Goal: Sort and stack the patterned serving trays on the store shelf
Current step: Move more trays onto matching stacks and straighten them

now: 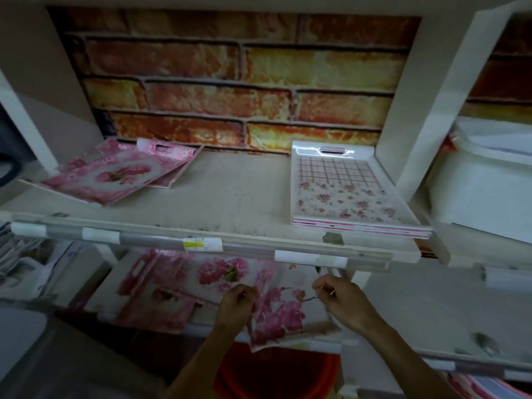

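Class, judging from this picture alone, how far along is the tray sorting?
Done: a neat stack of checked trays on the upper shelf, right. In hand: the left hand and right hand grip an orchid tray on the lower shelf. Left: loose pink trays upper left, and more below.

Head camera looks forward and down, close to the white shelf.

Two bare forearms show from below, no sleeves on either one as far as the frame's bottom edge. The left hand wears no glove, ring or watch that I can make out. The right hand is just as bare, wrist uncovered. The light is dim, so finer marks on them can't be told.
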